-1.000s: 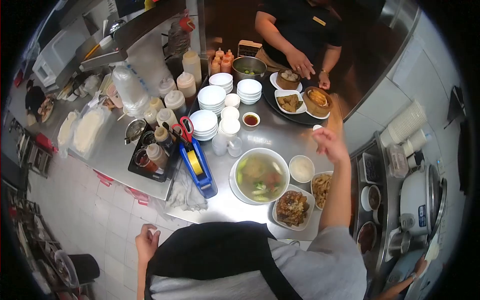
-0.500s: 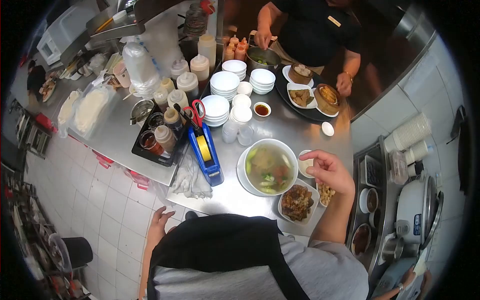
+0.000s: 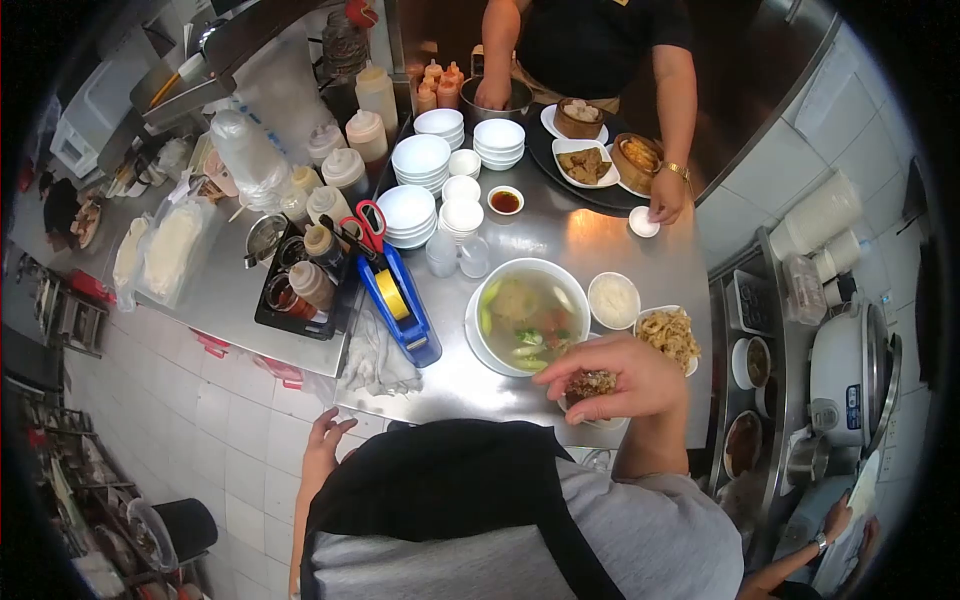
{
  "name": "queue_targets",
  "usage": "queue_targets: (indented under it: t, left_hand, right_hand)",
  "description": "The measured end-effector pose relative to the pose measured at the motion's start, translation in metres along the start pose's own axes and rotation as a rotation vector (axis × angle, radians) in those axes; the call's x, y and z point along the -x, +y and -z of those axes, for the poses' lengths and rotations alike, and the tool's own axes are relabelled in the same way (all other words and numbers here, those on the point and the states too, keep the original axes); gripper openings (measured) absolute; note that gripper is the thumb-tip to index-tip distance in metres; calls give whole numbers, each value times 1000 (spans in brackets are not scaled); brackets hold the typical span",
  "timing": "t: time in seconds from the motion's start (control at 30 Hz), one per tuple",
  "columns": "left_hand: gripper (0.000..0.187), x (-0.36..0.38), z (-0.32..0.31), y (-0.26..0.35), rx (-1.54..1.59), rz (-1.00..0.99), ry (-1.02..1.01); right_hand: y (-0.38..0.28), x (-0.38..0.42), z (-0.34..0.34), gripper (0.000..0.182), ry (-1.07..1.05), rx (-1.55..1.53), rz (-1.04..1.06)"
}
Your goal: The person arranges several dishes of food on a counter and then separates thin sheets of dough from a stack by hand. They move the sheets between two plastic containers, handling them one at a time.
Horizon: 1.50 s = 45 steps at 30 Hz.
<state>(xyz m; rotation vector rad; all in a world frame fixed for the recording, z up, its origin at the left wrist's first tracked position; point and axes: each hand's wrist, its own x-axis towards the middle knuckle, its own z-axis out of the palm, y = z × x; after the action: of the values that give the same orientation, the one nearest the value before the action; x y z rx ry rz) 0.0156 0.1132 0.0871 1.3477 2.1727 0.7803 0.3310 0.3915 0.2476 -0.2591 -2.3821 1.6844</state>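
My right hand (image 3: 640,375) hovers over a white dish of dark, sauced food (image 3: 590,382) and hides most of it. Its fingers are curved, with thumb and fingers apart and nothing between them. Just beyond it stands a large white bowl of clear soup with greens (image 3: 530,315). A small bowl of white rice (image 3: 613,300) and a plate of fried pieces (image 3: 670,336) sit to its right. Down at my left side, off the counter, hangs my left hand (image 3: 325,440), fingers loosely spread and holding nothing.
Across the counter, a co-worker's hand (image 3: 665,195) touches a small white dish (image 3: 643,222); their other hand is in a metal pot (image 3: 505,100). A black tray (image 3: 545,150) carries steamer baskets. Stacked bowls (image 3: 408,215), a blue tape dispenser (image 3: 400,310) and sauce bottles (image 3: 345,175) stand left.
My right hand has moved back toward me, from beside the rice bowl to over the sauced dish. The co-worker's hand has come down to the small white dish. My left hand stays low.
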Motion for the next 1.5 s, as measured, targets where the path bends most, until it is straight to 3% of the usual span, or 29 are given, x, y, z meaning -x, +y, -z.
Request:
queue_targets:
  t: [0.47, 1.5]
  left_hand:
    - [42, 7, -4, 11, -27, 15, -39]
    - [44, 2, -18, 22, -63, -77, -97]
  right_hand:
    - [0, 7, 5, 42, -37, 45, 100]
    - [-5, 49, -3, 42, 53, 46, 130]
